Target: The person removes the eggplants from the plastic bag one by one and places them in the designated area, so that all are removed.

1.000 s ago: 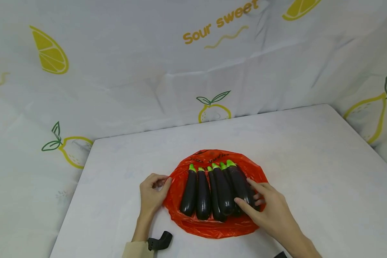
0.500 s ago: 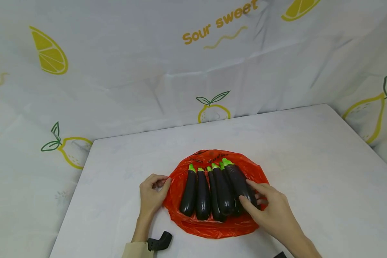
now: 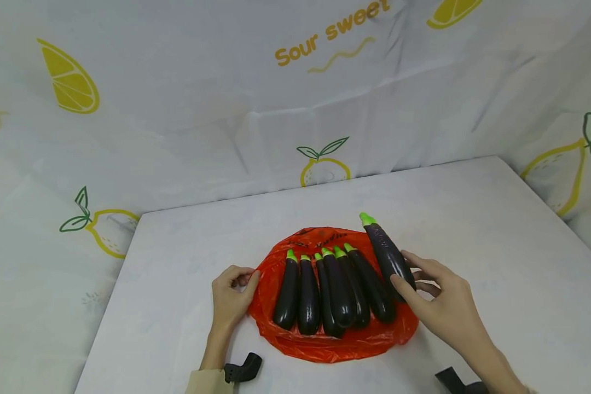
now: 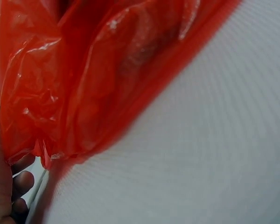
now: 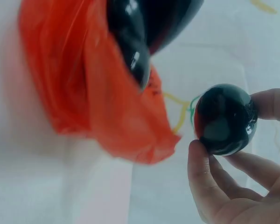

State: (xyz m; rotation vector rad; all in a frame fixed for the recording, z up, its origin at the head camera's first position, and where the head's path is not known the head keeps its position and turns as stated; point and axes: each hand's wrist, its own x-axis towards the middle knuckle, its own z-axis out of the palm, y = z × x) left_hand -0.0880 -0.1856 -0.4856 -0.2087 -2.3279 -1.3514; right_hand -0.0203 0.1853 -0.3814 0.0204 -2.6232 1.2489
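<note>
The right hand [image 3: 445,295] holds one eggplant [image 3: 386,254] near its fat end, thumb and fingers around it, the green tip reaching out ahead of the hand. The right wrist view shows that end apart from the red bag [image 3: 325,353], whose rim the left hand [image 3: 230,293] pinches. Between the hands, six more eggplants [image 3: 309,298] lie side by side in the bag. Gripping the fat end seems sound, since most of the weight is probably there — but the glossy skin may slip, so even pressure looks wise. Lifting well clear before any sideways move should spare the neighbour just left of the right hand's fingers, while a gentle left-hand pinch likely stops the thin plastic dragging.
</note>
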